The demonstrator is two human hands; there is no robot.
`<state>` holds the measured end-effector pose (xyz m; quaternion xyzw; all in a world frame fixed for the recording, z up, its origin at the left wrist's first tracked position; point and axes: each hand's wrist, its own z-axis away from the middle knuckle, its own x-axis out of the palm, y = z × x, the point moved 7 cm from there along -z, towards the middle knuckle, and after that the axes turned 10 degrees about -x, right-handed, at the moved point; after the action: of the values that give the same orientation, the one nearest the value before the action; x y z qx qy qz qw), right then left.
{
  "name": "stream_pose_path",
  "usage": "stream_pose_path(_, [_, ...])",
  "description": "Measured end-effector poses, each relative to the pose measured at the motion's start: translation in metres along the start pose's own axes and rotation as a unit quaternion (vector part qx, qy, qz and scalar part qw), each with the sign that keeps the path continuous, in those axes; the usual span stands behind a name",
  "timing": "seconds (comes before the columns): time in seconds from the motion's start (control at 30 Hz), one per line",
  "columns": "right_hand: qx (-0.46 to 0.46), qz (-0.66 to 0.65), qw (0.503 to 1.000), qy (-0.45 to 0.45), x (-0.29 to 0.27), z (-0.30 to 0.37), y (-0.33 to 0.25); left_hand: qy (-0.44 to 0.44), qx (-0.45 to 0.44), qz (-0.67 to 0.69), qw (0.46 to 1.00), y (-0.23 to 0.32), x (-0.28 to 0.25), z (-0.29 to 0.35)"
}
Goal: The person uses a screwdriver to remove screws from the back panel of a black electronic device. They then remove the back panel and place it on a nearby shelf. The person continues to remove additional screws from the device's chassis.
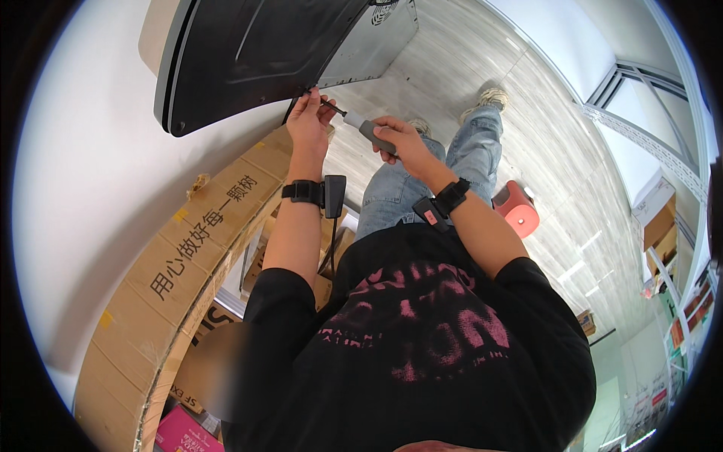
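Observation:
A grey cordless screwdriver with a long dark bit is in my right hand, whose fingers wrap round its handle. The bit points up and left toward my left hand. At the lower edge of a big black panel, my left fingers are pinched together beside the bit's tip. Whatever sits between them is too small to make out. The panel joins a silver-grey metal side with small holes along its edge. Each wrist wears a black strap with a small dark box.
A long brown cardboard carton stands along my left, with more boxes and a pink package behind it. A red stool is on the grey wood-look floor to my right. Metal shelving lines the far right.

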<state>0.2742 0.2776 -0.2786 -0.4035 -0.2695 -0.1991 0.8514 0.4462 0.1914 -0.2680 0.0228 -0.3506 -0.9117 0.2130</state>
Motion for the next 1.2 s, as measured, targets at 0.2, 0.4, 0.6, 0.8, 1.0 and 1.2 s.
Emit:
stream_pose_path(0.2, [-0.192, 0.223, 0.955, 0.031, 0.000, -0.001, -0.019, -0.020, -0.006, 0.028, 0.999, -0.002, 0.003, -0.001])
stream_pose_path(0.4, [-0.325, 0.377, 0.865, 0.064, 0.013, 0.017, -0.045, -0.023, -0.011, 0.021, 0.999, -0.002, 0.006, 0.000])
stream_pose_path(0.6, [-0.337, 0.408, 0.845, 0.073, 0.020, 0.021, -0.049, 0.032, -0.035, -0.023, 0.999, -0.001, -0.001, -0.003])
stream_pose_path(0.8, [0.025, -0.054, 0.998, 0.027, -0.003, -0.001, -0.006, 0.029, -0.040, -0.026, 0.998, 0.001, -0.002, -0.005])
stream_pose_path(1.0, [-0.071, 0.186, 0.980, 0.016, -0.013, -0.010, -0.006, 0.019, -0.037, 0.032, 0.999, -0.001, 0.009, 0.001])
stream_pose_path(1.2, [-0.227, 0.363, 0.901, 0.061, -0.001, -0.001, -0.019, 0.049, -0.028, -0.006, 0.998, -0.004, 0.003, -0.001])
